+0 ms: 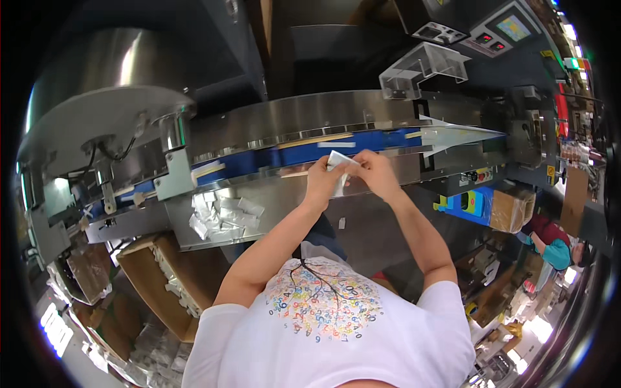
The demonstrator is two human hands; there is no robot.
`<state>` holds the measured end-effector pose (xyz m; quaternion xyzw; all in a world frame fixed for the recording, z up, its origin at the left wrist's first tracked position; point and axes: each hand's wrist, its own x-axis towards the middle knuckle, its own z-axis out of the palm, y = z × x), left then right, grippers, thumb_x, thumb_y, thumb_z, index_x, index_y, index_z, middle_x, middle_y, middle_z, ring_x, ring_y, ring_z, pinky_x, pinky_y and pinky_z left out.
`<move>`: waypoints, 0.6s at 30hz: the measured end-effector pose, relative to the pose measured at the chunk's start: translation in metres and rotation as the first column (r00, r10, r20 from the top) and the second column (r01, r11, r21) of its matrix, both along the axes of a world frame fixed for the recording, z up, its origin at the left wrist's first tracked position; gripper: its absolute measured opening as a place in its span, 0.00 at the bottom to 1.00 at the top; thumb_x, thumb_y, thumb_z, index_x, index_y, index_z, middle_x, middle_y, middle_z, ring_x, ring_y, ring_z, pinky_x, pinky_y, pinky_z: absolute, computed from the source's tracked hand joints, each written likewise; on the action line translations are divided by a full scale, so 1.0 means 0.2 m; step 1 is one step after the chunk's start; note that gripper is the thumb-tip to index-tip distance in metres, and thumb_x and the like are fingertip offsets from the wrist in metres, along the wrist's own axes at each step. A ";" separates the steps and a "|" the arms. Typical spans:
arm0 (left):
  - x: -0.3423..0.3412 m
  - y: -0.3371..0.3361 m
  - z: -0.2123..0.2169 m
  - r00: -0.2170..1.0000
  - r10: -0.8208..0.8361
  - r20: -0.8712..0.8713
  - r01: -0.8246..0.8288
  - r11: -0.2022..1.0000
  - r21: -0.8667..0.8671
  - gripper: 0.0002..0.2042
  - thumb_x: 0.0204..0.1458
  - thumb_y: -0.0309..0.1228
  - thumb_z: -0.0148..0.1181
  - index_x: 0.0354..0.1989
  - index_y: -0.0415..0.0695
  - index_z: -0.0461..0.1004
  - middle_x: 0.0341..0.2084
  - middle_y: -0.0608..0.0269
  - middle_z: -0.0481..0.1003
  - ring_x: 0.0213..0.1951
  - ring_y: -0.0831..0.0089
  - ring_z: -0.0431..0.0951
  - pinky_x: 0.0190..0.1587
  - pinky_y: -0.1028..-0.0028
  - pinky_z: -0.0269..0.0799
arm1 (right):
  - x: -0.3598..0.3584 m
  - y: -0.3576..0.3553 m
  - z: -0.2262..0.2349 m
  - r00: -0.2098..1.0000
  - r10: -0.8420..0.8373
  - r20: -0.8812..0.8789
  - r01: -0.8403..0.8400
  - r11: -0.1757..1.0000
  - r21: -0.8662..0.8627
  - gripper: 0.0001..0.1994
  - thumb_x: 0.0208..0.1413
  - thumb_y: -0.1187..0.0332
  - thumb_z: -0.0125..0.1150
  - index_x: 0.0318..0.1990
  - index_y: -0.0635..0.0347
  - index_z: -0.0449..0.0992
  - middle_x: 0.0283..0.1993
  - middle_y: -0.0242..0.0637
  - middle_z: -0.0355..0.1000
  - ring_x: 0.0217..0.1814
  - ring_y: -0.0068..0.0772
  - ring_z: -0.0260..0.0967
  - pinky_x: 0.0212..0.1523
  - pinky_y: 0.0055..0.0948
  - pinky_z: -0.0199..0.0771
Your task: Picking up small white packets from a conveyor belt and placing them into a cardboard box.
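Observation:
In front of my chest, at the near edge of the conveyor, both hands come together on a small white-and-silver packet (339, 159). My left hand (318, 184) pinches it from the left with bent fingers. My right hand (380, 176) is closed on its right side, thumb and fingers close to the left ones. The fingers cover part of the packet, and its lower end hangs between the hands. Just beyond them runs a blue conveyor belt (307, 153), carrying thin tan strips and a flat white piece (336, 145). Several silver packets (225, 216) lie heaped to my left on a metal shelf (178, 223).
A large round metal machine part (107, 107) overhangs the belt at left. Beyond the belt stand a clear plastic guard (424, 68) and a control panel (504, 32). An open cardboard box (145, 278) sits at lower left. Another person (550, 242) is at far right.

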<state>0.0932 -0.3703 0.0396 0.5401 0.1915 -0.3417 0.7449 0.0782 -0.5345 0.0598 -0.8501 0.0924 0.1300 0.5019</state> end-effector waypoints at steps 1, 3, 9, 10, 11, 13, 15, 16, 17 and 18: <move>0.00 0.05 -0.02 1.000 -0.010 -0.016 0.009 0.997 -0.073 0.13 0.46 0.25 0.59 0.40 0.34 0.68 0.28 0.57 0.74 0.25 0.74 0.75 0.29 0.76 0.71 | 0.03 0.05 0.02 0.997 0.074 0.027 -0.070 0.990 -0.120 0.13 0.38 0.67 0.65 0.32 0.64 0.74 0.32 0.43 0.70 0.35 0.41 0.67 0.36 0.33 0.68; 0.02 0.14 0.02 1.000 -0.004 0.001 0.004 1.000 -0.011 0.17 0.48 0.26 0.55 0.46 0.32 0.66 0.29 0.57 0.74 0.28 0.76 0.74 0.32 0.77 0.69 | 0.13 0.00 -0.04 0.958 0.083 0.276 0.033 0.919 -0.393 0.11 0.40 0.67 0.63 0.32 0.62 0.75 0.31 0.43 0.69 0.37 0.43 0.67 0.38 0.35 0.67; -0.03 0.39 0.02 0.946 0.301 -0.120 -0.324 0.883 -0.339 0.23 0.52 0.21 0.51 0.57 0.33 0.56 0.45 0.54 0.71 0.45 0.72 0.71 0.48 0.75 0.66 | 0.12 0.27 0.05 0.990 -0.048 -0.134 0.052 0.998 0.025 0.15 0.42 0.65 0.65 0.35 0.65 0.75 0.34 0.43 0.73 0.39 0.33 0.70 0.41 0.29 0.69; -0.05 0.42 0.01 0.957 0.287 -0.042 -0.282 0.884 -0.373 0.24 0.53 0.24 0.51 0.58 0.33 0.54 0.46 0.54 0.70 0.45 0.73 0.70 0.49 0.76 0.64 | 0.09 0.39 0.06 0.960 0.016 -0.281 0.020 0.992 0.125 0.12 0.45 0.66 0.64 0.35 0.65 0.75 0.38 0.43 0.74 0.40 0.26 0.71 0.42 0.24 0.68; -0.05 0.46 0.02 0.953 0.301 -0.040 -0.294 0.879 -0.377 0.24 0.53 0.24 0.51 0.58 0.33 0.54 0.46 0.54 0.70 0.45 0.73 0.70 0.49 0.76 0.64 | 0.07 0.48 0.00 0.984 0.042 -0.173 -0.030 0.997 0.074 0.10 0.42 0.68 0.64 0.33 0.60 0.76 0.32 0.40 0.73 0.36 0.32 0.71 0.38 0.27 0.69; -0.08 0.55 0.03 0.926 0.349 0.146 -0.307 0.918 -0.249 0.24 0.53 0.27 0.51 0.57 0.32 0.55 0.46 0.55 0.71 0.46 0.73 0.70 0.50 0.76 0.63 | 0.13 0.52 -0.03 0.965 0.112 0.237 -0.050 0.966 -0.253 0.10 0.38 0.68 0.65 0.31 0.58 0.77 0.30 0.37 0.71 0.36 0.38 0.68 0.38 0.32 0.68; -0.09 0.67 0.00 0.913 0.374 0.165 -0.365 0.927 -0.086 0.23 0.54 0.28 0.50 0.56 0.31 0.55 0.45 0.56 0.71 0.46 0.74 0.69 0.51 0.77 0.61 | 0.26 0.51 0.04 0.777 0.587 0.226 -0.123 0.494 -0.861 0.11 0.35 0.66 0.65 0.29 0.57 0.76 0.31 0.37 0.69 0.39 0.43 0.65 0.40 0.38 0.65; -0.10 0.73 0.01 0.905 0.402 0.138 -0.390 0.915 -0.106 0.23 0.54 0.28 0.49 0.56 0.31 0.55 0.44 0.56 0.72 0.47 0.75 0.69 0.52 0.77 0.60 | 0.29 0.50 0.04 0.832 0.555 0.002 -0.302 0.456 -0.837 0.13 0.37 0.62 0.66 0.30 0.59 0.76 0.39 0.39 0.69 0.46 0.41 0.63 0.47 0.38 0.62; -0.10 0.78 0.01 0.896 0.431 0.110 -0.417 0.900 -0.125 0.22 0.54 0.28 0.49 0.56 0.30 0.55 0.43 0.55 0.72 0.47 0.75 0.69 0.53 0.77 0.58 | 0.28 0.55 0.01 0.821 0.571 0.003 -0.310 0.451 -0.837 0.13 0.37 0.62 0.66 0.30 0.59 0.76 0.39 0.39 0.69 0.46 0.41 0.63 0.47 0.38 0.62; -0.11 0.81 0.01 0.886 0.450 0.111 -0.437 0.891 -0.123 0.22 0.54 0.28 0.49 0.56 0.30 0.55 0.43 0.55 0.72 0.47 0.75 0.69 0.53 0.77 0.58 | 0.23 0.60 -0.01 0.882 0.457 0.112 -0.294 0.721 -0.628 0.14 0.37 0.62 0.66 0.31 0.60 0.76 0.42 0.40 0.68 0.46 0.40 0.64 0.47 0.36 0.63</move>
